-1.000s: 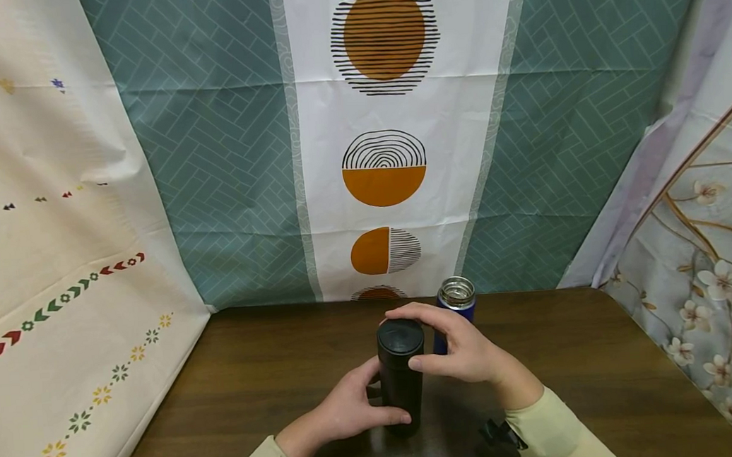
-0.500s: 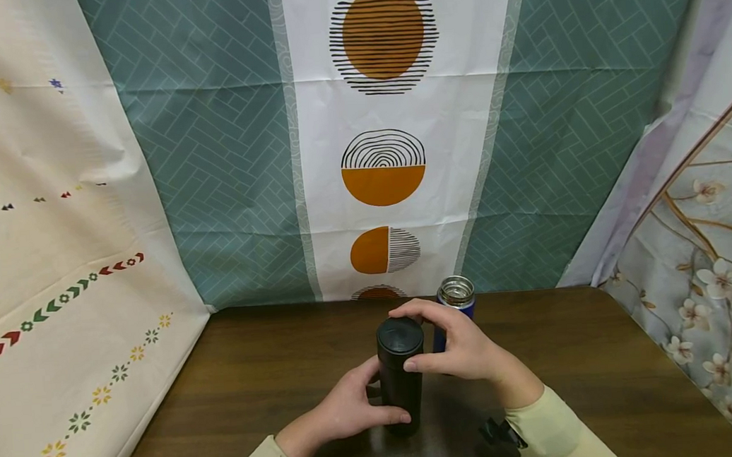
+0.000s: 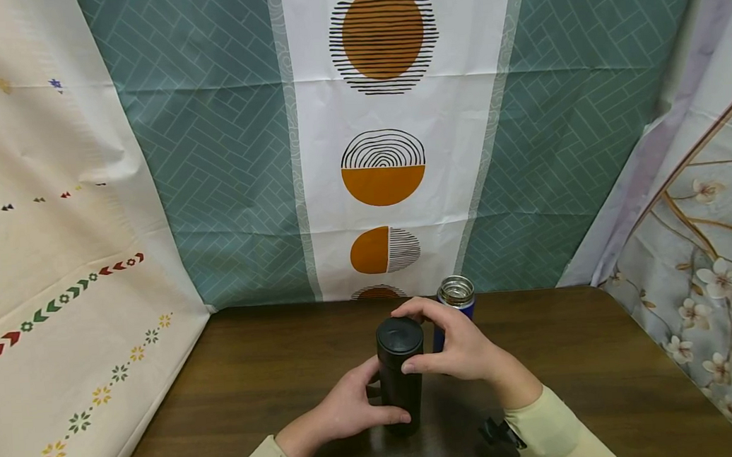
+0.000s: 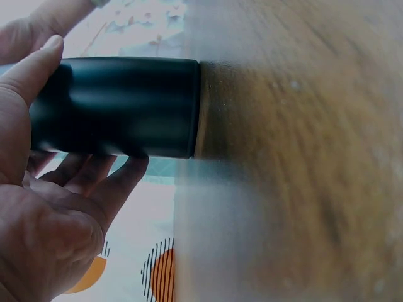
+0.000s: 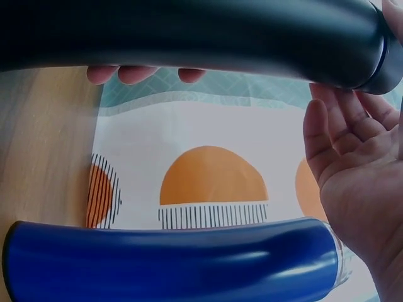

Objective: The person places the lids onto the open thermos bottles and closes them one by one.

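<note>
A black thermos [image 3: 402,389] with a round black lid [image 3: 400,335] stands upright on the table in the head view. My left hand [image 3: 353,408] grips its body from the left, thumb across the near side and fingers behind it. Up at the lid, my right hand [image 3: 453,346] holds it with the thumb in front and the fingers round the far side. In the left wrist view the base of the black thermos [image 4: 138,107] meets the wood. The right wrist view has the lid [image 5: 385,69] between thumb and fingers, partly cut off by the frame.
Just behind my right hand stands a blue thermos [image 3: 456,294] with no lid and a bare steel mouth; its body [image 5: 176,261] runs along the bottom of the right wrist view. Patterned cloths [image 3: 240,159] hang around the brown wooden table [image 3: 254,364].
The right hand has turned slightly at the lid: its thumb has slid left and its forefinger a little right. The left hand and the black thermos have kept their place.
</note>
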A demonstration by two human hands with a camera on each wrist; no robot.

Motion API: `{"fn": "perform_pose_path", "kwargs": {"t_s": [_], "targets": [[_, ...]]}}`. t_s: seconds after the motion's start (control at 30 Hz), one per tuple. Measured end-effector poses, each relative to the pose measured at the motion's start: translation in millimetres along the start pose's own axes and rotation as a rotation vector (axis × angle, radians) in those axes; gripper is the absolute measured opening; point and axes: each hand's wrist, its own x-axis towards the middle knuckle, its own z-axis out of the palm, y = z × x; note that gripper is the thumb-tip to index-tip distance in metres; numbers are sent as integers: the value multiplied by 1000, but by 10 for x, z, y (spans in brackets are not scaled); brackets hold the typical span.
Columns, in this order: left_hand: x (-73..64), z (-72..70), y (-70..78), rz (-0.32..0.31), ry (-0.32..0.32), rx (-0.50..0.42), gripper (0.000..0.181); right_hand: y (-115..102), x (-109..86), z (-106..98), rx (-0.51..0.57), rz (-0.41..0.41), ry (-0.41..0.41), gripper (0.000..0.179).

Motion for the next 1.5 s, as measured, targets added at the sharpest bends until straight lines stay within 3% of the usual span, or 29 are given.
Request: {"fn": "perform_pose_path", "kwargs": {"t_s": [0.4,0.93,1.5], "targets": [[-5,-2,1,-1,-6,-14,80,13,9,12,-30,-24,1,70],[-8,-8,-5,-9,-4,-18,82,49,7,13,112,-87,-151,76],[-10,-4,7,-3,-14,-29,80,7,-3,10,-6,-14,-32,69]]}}
